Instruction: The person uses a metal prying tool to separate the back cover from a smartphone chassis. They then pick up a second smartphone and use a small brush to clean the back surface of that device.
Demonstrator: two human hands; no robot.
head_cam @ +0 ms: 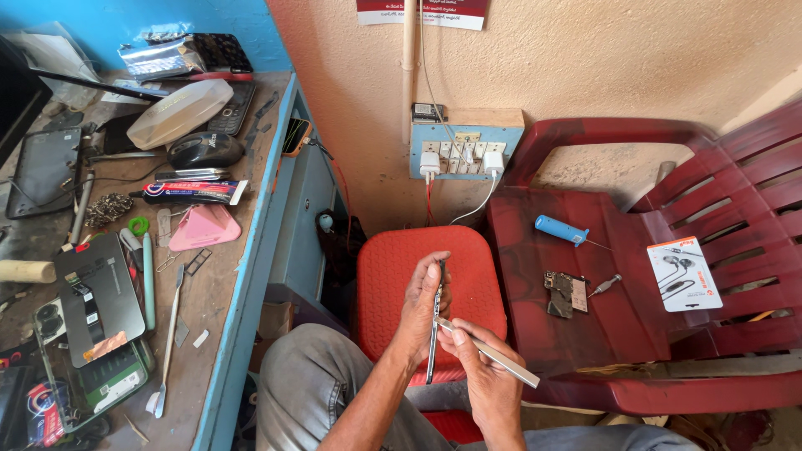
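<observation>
My left hand (422,305) holds a thin dark phone (435,334) upright and edge-on above a red stool (393,267). My right hand (489,380) grips a flat metal pry tool (493,355), and its tip touches the phone's edge. Both hands are over my lap.
A dark red plastic chair (601,334) on the right carries a blue-handled screwdriver (561,230), a small circuit board (566,292), a small screwdriver (605,286) and an earphone packet (683,273). A cluttered workbench (230,276) on the left holds phones, tools and a tube. A socket board (464,150) hangs on the wall.
</observation>
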